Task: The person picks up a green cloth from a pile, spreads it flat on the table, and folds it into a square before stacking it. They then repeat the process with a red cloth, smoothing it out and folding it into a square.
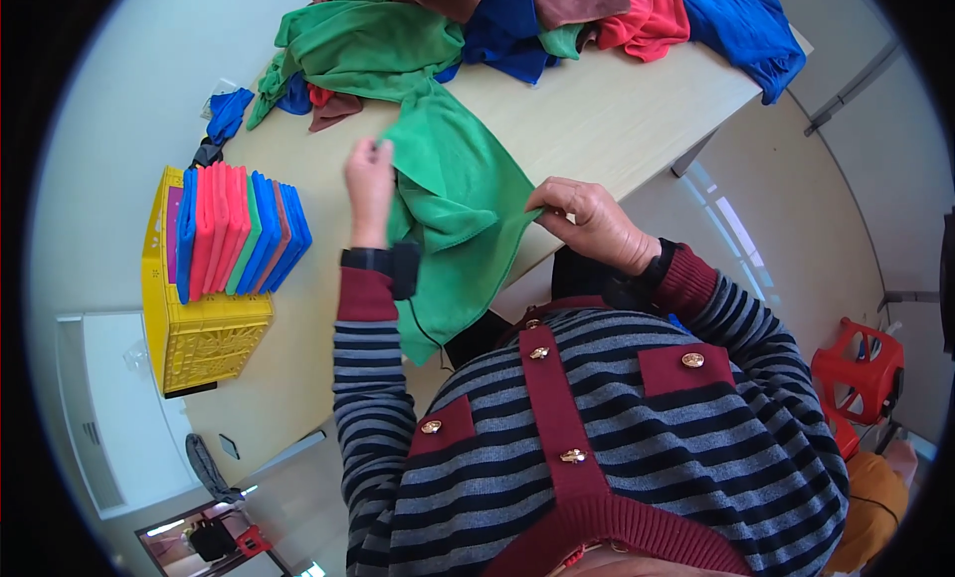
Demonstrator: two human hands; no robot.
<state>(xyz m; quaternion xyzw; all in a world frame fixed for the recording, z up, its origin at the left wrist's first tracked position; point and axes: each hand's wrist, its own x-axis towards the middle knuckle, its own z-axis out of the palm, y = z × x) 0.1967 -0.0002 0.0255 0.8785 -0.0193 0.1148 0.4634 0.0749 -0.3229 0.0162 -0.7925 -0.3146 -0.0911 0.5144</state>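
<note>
A green cloth point(453, 179) hangs over the near edge of the table, partly unfolded and creased. Its right edge is pinched between the thumb and fingers of my right hand point(594, 221). At the cloth's left edge, my left hand point(370, 184) is closed on it, the fingers slightly blurred. The cloth's lower end drops in front of my body. Its upper end reaches up to a heap of loose cloths point(378, 45) in green, blue, brown and red.
On the left, a yellow plastic basket point(214, 333) holds a row of folded cloths point(239, 234) in red, blue, green and brown. A small blue cloth point(229, 114) lies at the table's left edge. Red stools point(860, 373) stand on the floor at right.
</note>
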